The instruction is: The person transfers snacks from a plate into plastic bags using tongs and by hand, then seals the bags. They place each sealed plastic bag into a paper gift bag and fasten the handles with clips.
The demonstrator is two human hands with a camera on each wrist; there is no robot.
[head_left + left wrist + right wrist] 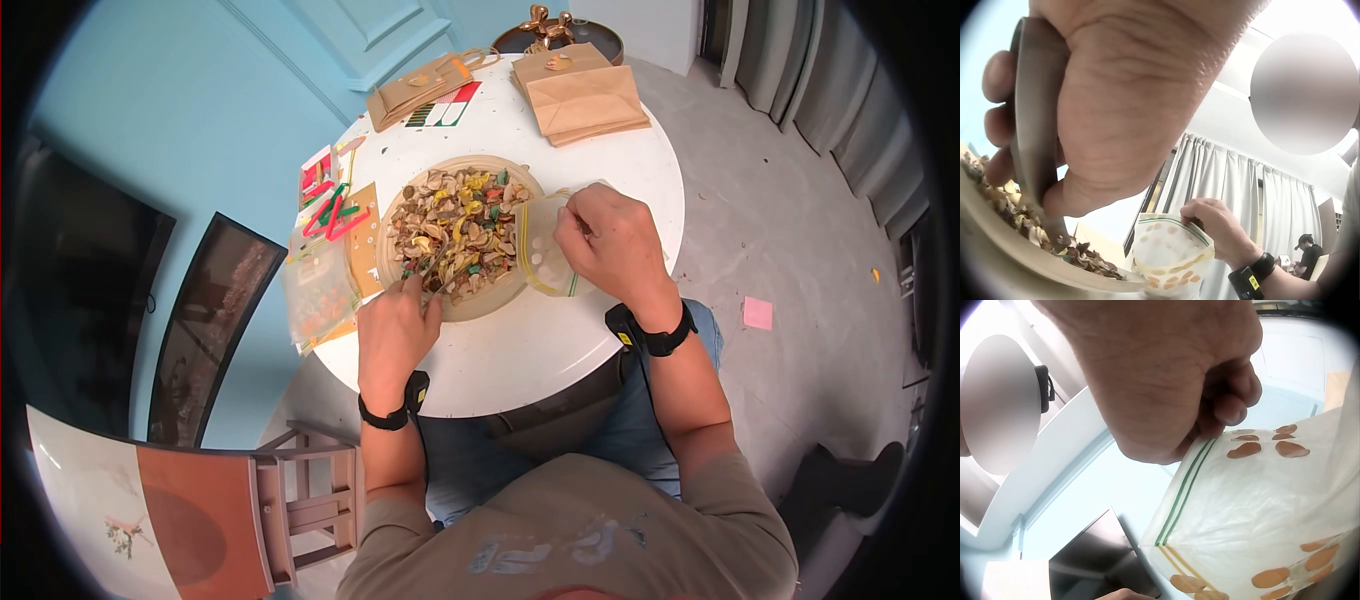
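My left hand [398, 330] grips metal tongs [1036, 119], whose tips reach into a heap of dried petals and leaves [462, 220]. The heap fills a round beige tray [478, 313], with brown, yellow, green and orange pieces mixed in. At the tray's right side, my right hand [612, 240] pinches the top edge of a translucent zip bag [1254, 500]. Green and yellow lines run along the bag's opening, and orange paw-like spots are printed on it. The bag's mouth gapes toward the tray in the left wrist view.
Brown paper bags [585, 100] lie at the back right of the white round table [520, 365], and another paper bag [420, 90] at the back left. Red and green clips [335, 213] and a second plastic bag [318, 292] lie along the left edge. A pink note [758, 313] is on the floor.
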